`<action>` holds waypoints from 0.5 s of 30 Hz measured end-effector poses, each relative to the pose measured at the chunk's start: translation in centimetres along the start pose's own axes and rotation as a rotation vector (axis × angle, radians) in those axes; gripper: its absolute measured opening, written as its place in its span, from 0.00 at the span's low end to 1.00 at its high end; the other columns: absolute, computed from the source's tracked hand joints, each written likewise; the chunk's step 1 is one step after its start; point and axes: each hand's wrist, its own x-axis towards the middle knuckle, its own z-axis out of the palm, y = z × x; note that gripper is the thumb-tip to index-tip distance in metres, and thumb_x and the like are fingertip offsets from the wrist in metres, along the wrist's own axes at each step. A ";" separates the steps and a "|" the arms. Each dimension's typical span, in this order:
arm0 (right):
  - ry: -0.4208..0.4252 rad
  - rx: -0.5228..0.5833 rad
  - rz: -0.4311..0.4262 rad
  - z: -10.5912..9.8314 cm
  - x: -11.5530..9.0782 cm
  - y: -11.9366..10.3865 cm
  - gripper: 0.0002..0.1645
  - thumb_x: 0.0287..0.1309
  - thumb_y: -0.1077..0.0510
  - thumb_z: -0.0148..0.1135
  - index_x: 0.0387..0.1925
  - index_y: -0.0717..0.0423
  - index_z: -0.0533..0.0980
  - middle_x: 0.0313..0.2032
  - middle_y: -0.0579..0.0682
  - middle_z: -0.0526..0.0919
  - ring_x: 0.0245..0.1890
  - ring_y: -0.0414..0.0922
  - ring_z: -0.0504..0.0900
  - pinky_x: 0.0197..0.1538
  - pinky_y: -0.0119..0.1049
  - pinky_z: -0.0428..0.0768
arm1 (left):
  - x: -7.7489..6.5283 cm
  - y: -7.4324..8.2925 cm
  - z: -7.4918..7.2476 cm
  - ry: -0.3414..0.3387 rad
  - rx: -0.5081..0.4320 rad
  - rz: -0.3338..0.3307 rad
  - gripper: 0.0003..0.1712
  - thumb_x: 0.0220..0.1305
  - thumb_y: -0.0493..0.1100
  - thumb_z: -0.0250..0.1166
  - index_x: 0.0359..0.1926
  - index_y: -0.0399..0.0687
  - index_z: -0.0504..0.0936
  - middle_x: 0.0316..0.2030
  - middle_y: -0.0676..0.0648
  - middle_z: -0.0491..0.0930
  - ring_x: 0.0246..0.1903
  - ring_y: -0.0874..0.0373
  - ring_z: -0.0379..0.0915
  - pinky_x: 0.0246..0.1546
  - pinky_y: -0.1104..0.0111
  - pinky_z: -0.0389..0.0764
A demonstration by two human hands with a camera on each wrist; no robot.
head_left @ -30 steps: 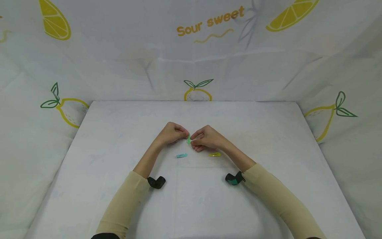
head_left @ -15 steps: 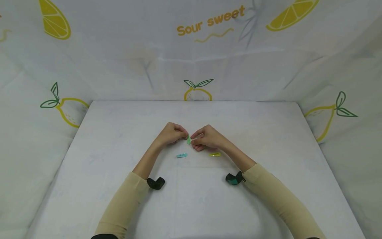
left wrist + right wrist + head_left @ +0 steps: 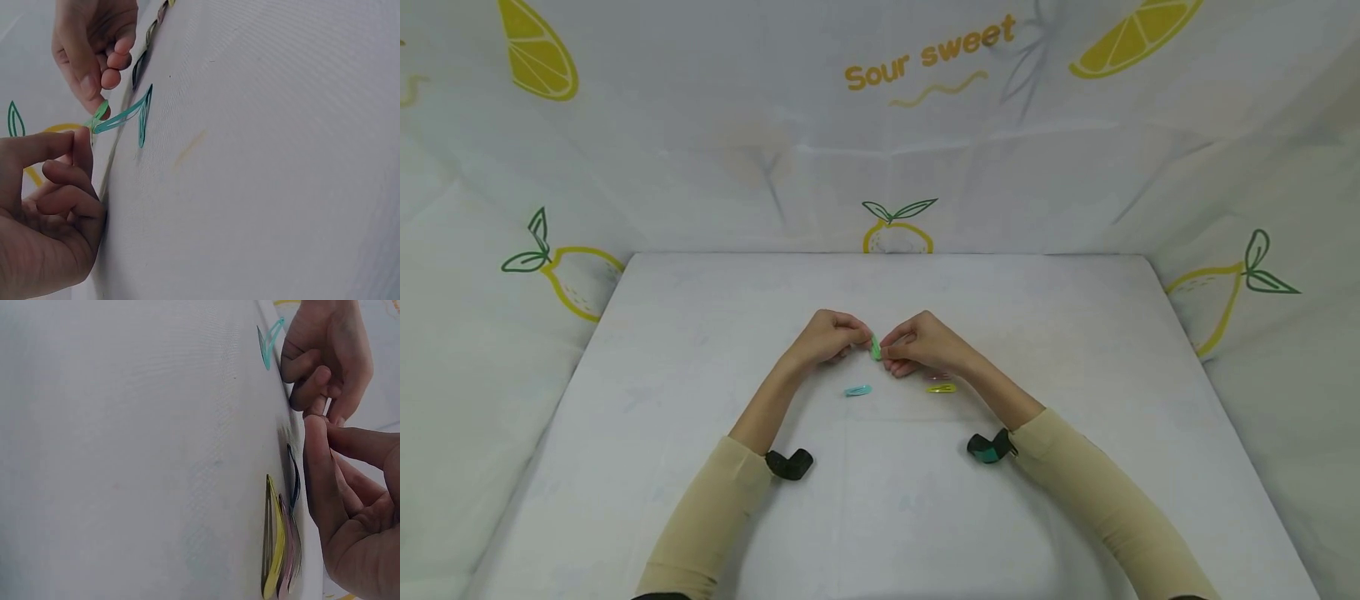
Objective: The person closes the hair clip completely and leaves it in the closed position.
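Between the two hands is a small green snap hair clip, lifted over the white table. My left hand pinches its upper end between thumb and index finger. At the clip's lower end, the thumb and index finger of my right hand grip it, while the other fingers curl below. In the left wrist view the green clip bridges both sets of fingertips. A turquoise hair clip lies nearer the body, its two parts spread apart. Below the right hand are a yellow hair clip and a pink hair clip.
A dark hair clip rests past the yellow and pink ones in the right wrist view, partly hidden from the head by the right hand. White cloth walls with lemon prints rise behind and beside the white table.
The green clip has tilted, its lower end swinging slightly right to meet the right fingertips. My left hand and forearm have shifted slightly left. The clips on the table stay put.
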 end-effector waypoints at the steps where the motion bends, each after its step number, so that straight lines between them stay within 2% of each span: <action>1: 0.001 0.001 0.000 0.0 0.0 0.0 0.14 0.72 0.62 0.68 0.53 0.69 0.84 0.32 0.54 0.92 0.27 0.40 0.90 0.36 0.32 0.89 | 0.0 0.0 0.0 -0.003 -0.011 -0.008 0.11 0.73 0.46 0.70 0.45 0.44 0.92 0.32 0.53 0.90 0.19 0.66 0.62 0.22 0.73 0.62; 6: 0.003 0.009 0.002 0.1 0.0 -0.2 0.13 0.73 0.64 0.67 0.52 0.70 0.84 0.31 0.54 0.92 0.26 0.40 0.90 0.35 0.32 0.89 | -0.1 0.1 0.0 -0.011 -0.054 -0.029 0.11 0.73 0.45 0.69 0.46 0.44 0.91 0.32 0.53 0.90 0.19 0.66 0.61 0.21 0.74 0.61; 15: 0.013 0.014 0.016 0.2 0.0 -0.2 0.10 0.74 0.64 0.65 0.47 0.70 0.84 0.30 0.53 0.92 0.26 0.40 0.90 0.35 0.32 0.89 | -0.4 -0.1 0.1 -0.013 -0.063 -0.022 0.10 0.73 0.45 0.69 0.45 0.44 0.92 0.31 0.52 0.89 0.18 0.66 0.61 0.21 0.73 0.61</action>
